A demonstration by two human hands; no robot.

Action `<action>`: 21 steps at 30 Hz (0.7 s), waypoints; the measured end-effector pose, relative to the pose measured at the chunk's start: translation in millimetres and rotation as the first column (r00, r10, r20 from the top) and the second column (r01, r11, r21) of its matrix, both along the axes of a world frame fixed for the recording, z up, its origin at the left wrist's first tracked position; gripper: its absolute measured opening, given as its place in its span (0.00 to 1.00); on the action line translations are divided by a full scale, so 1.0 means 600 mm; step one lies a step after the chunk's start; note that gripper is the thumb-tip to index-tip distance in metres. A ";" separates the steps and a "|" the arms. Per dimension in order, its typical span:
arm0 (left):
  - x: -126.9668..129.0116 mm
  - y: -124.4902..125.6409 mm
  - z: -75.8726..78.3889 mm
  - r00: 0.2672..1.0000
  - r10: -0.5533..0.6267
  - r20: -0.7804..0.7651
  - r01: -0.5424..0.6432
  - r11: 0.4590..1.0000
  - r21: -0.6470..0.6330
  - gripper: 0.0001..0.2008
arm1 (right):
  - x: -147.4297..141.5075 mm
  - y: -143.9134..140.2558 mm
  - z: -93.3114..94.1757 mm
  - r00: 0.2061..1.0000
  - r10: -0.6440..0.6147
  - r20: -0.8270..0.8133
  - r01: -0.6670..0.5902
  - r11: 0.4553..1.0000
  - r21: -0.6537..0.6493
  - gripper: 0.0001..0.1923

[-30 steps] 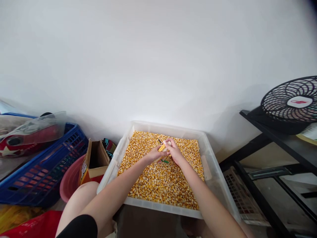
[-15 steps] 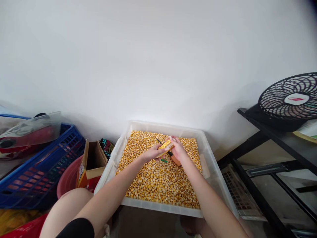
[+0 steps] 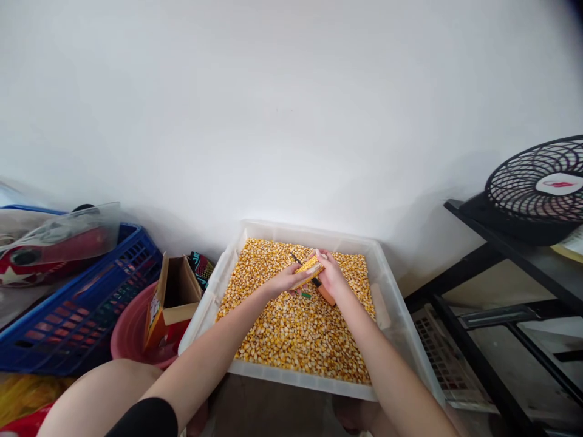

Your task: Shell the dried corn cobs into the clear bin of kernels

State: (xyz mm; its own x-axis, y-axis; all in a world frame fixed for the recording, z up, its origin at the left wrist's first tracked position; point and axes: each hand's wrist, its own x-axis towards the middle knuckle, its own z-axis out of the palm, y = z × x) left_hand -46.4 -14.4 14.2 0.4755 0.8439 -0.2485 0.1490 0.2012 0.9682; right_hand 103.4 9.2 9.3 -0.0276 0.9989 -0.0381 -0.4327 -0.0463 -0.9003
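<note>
White wall [image 3: 291,109] across most of the view, top to mid. Below centre, big clear plastic tub [image 3: 396,321] packed w/ loose yellow corn kernels [image 3: 296,334]. Left of tub: blue slatted crate [image 3: 77,309] w/ clear-wrapped red item on top, pink basin [image 3: 130,331] holding an open cardboard box [image 3: 173,297]. Right: black metal shelf [image 3: 514,255] w/ black fan [image 3: 537,191] lying on it, white grille [image 3: 441,358] on floor beneath.

Two bare forearms reaching in from bottom edge, meeting over the tub's far half. Left hand [image 3: 285,282] w/ fingers curled and clamped round lower end of a corn cob [image 3: 307,270]. Right hand [image 3: 332,276] w/ fingers closed on cob's upper end; thumb side touching cob. Cob tilted, high end to the right, held just above the kernels, between both hands.

Beside the hands, on the kernels: thin dark tool [image 3: 298,260] poking out toward back-left, small green bit [image 3: 305,295] under left hand, orange-brown block [image 3: 325,296] under right hand. Whether right hand also grips the tool: can't tell.
</note>
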 end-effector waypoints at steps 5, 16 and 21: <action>0.004 0.001 -0.002 0.989 0.145 -0.033 -0.144 0.989 0.017 0.29 | -0.005 -0.002 0.000 1.000 0.007 -0.002 -0.007 1.000 0.023 0.14; 0.009 -0.002 0.003 0.999 0.033 -0.027 -0.033 0.999 0.008 0.29 | -0.005 -0.001 0.001 0.999 -0.028 0.024 0.028 0.999 0.019 0.14; 0.009 -0.005 0.004 0.992 0.106 -0.061 -0.103 0.993 0.052 0.28 | -0.010 -0.006 0.004 0.997 -0.024 0.068 0.022 0.999 0.028 0.13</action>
State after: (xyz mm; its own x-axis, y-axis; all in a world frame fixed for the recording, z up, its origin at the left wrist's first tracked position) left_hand -41.1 -17.3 16.4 0.3684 0.9002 -0.2323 0.1907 0.1713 0.9666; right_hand 97.5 5.7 11.7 -0.0033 0.9999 -0.0120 -0.3709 -0.0123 -0.9286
